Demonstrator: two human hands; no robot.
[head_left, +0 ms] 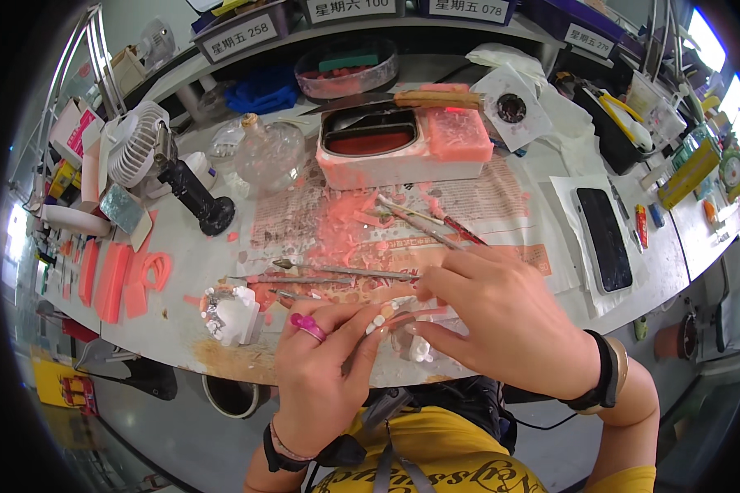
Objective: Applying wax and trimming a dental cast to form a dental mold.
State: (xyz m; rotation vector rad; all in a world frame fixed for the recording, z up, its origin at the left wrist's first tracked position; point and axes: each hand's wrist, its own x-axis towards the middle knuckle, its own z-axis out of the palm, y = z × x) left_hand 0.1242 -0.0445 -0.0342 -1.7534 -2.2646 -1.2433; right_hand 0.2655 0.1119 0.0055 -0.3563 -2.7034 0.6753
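My left hand (321, 361), a pink ring on one finger, is closed around a dental model whose row of white teeth (378, 319) shows beyond the fingertips. Facing it, my right hand (501, 320) curls its thumb and forefinger about a thin pink wax strip (423, 314) lying along the teeth. White plaster (420, 349) shows below the right thumb; my fingers cover much of the model. Left of my hands stands another plaster dental cast (232, 314). Metal carving tools (353, 270) lie just beyond my fingertips, and a red-handled tool (460, 229) lies farther off.
Pink wax shavings cover a newspaper (288, 214). Behind it stands a white box with a dark tray (403, 168), a knife (436, 99) across it. A fan (140, 148), glass burner (271, 156) and pink wax sheets (113, 283) are left, a phone (604, 238) right.
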